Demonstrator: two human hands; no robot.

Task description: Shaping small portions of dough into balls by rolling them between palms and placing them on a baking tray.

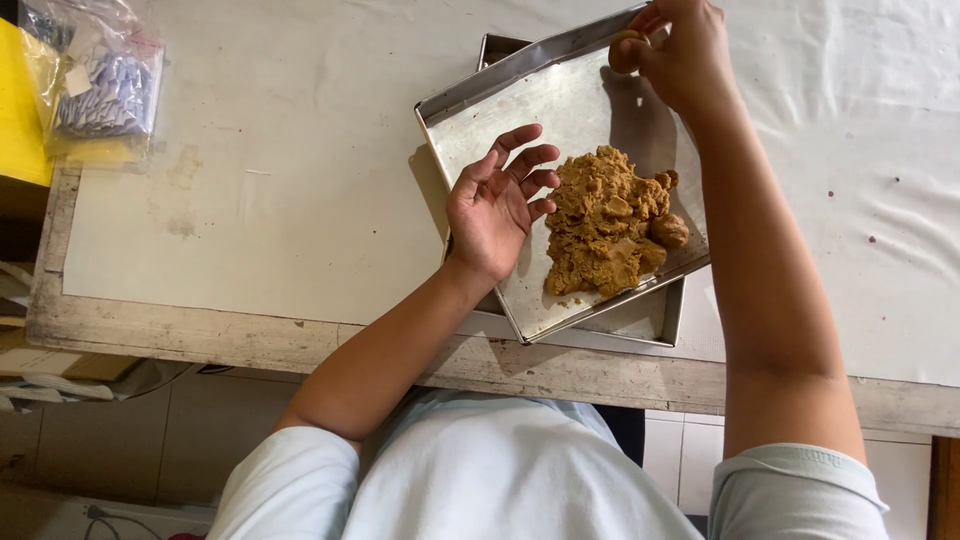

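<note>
Left hand (497, 205) hovers palm-up over the near-left part of the metal tray (520, 110), fingers spread and slightly curled, wide and holding nothing; fingertips sit just beside the dough mound (603, 222), whether they touch it I cannot tell. Left forearm runs down-left from the wrist toward the torso, elbow bent near the table edge. Right hand (672, 48) is raised over the far-right corner of the tray, fingers pinched closed around a small dough ball (626, 50) (brown, roundish, partly hidden by the fingers). Right forearm comes straight up the right side of the view, crossing over the tray's right edge. Tray is shiny, square-ish, with low walls, tilted at an angle to the table edge, and rests on top of a second tray (650, 318) of the same kind, whose near corner and far corner poke out from under it. Inside the top tray: the crumbly tan-brown mound, in the near-right half, plus one shaped ball (669, 231) lying against the mound's right side; the rest of the tray floor is bare metal with a few crumbs. What the lower tray holds is hidden. Both trays sit on a white cloth (300, 150) covering a worn wooden table (200, 340). Far left corner: a clear plastic bag (95, 85) with small bluish-white items inside (too small to tell), next to something yellow (20, 100). Person wears a pale short-sleeved shirt (500, 470).
</note>
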